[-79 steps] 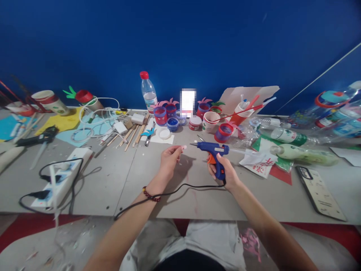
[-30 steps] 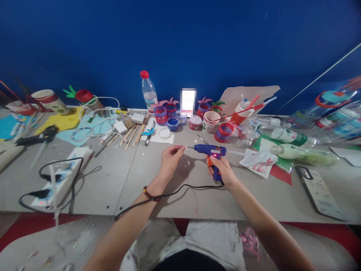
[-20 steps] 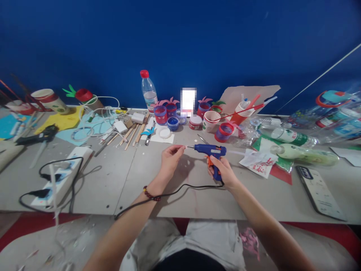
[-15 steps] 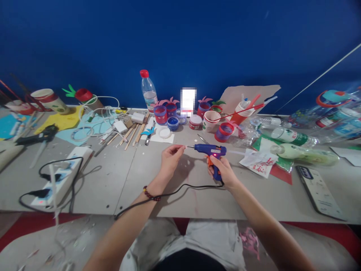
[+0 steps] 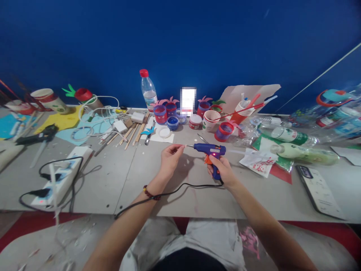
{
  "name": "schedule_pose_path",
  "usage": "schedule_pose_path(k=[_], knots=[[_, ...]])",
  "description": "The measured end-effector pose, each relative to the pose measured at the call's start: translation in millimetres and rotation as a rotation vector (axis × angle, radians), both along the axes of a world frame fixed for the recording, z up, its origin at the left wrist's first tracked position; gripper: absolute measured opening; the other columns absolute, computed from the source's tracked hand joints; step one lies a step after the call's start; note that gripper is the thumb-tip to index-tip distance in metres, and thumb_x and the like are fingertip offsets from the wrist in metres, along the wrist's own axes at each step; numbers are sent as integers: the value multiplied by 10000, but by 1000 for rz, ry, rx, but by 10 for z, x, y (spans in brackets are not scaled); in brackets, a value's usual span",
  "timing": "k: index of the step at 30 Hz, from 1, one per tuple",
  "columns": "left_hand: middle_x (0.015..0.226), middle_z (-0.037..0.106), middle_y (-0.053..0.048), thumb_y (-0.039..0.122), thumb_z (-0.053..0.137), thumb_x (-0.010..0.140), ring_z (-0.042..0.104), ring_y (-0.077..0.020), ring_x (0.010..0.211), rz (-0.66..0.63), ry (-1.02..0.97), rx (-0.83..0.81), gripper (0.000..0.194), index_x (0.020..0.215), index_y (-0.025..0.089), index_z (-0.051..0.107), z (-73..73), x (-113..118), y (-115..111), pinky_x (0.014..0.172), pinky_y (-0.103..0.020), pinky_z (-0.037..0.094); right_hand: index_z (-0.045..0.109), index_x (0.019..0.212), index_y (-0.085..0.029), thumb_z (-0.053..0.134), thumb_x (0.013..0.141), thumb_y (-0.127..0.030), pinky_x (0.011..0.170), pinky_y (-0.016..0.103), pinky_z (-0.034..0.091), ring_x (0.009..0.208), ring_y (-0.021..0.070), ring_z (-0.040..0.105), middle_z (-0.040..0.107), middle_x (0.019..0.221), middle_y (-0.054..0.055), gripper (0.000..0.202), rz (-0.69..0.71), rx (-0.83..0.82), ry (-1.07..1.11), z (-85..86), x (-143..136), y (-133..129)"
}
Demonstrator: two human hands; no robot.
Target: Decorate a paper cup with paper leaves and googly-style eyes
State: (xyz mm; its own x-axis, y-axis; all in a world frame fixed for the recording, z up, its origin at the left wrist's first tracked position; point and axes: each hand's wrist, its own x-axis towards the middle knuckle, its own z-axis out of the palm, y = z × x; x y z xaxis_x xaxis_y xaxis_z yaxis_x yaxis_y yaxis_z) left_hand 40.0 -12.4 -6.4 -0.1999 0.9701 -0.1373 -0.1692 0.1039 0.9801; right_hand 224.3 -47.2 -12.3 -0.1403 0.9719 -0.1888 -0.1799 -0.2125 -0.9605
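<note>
A blue glue gun [image 5: 210, 149] with an orange trigger and a lit red light is wrapped in the fingers of my right hand [image 5: 222, 169]. Its nozzle points left, and a clear glue stick sticks out behind it. My left hand [image 5: 171, 158] pinches a tiny pale piece at the nozzle's tip; what that piece is cannot be made out. The gun's black cord [image 5: 180, 188] runs left across my beaded wrist.
A white power strip [image 5: 63, 177] lies at the left, a phone [image 5: 320, 192] at the right. Behind my hands stand painted cups [image 5: 225, 131], a red-capped bottle [image 5: 148, 90], a blue paint jar [image 5: 172, 123] and wooden sticks [image 5: 138, 130]. Plastic bottles [image 5: 293, 136] lie at the right.
The glue gun and my right hand have shifted very slightly left and up. My left hand has barely moved and keeps its pinch.
</note>
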Motion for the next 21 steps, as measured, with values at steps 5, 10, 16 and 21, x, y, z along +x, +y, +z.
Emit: schedule_pose_path(k=[5, 10, 16, 21], knots=[[535, 510, 40, 381, 768, 615, 359, -53, 481, -5, 10, -16, 261, 703, 144, 704, 3, 3, -1, 461, -211, 254, 585, 765, -151, 659, 735, -607, 370, 206, 337, 374, 79, 417, 445, 441, -60, 463, -25, 5, -29, 0, 5, -21], [543, 521, 32, 398, 767, 615, 361, -53, 485, -6, 21, 6, 276, 699, 142, 707, 24, 6, -16, 466, -213, 259, 588, 749, -154, 661, 719, -628, 372, 213, 343, 381, 85, 416, 442, 442, -55, 481, -25, 4, -63, 13, -2, -21], [533, 512, 37, 361, 773, 598, 357, -46, 466, 36, -33, -24, 251, 691, 141, 698, 37, -1, -6, 452, -210, 255, 580, 756, -154, 620, 773, -595, 358, 217, 343, 376, 98, 435, 441, 445, -51, 443, -38, 24, -21, 19, 11, -14], [577, 542, 31, 355, 787, 572, 367, -36, 453, -10, -120, -82, 265, 689, 139, 689, 17, -7, 10, 445, -206, 278, 559, 762, -161, 606, 801, -555, 362, 214, 351, 377, 97, 431, 445, 450, -51, 399, -19, 27, 16, -15, 22, -16]])
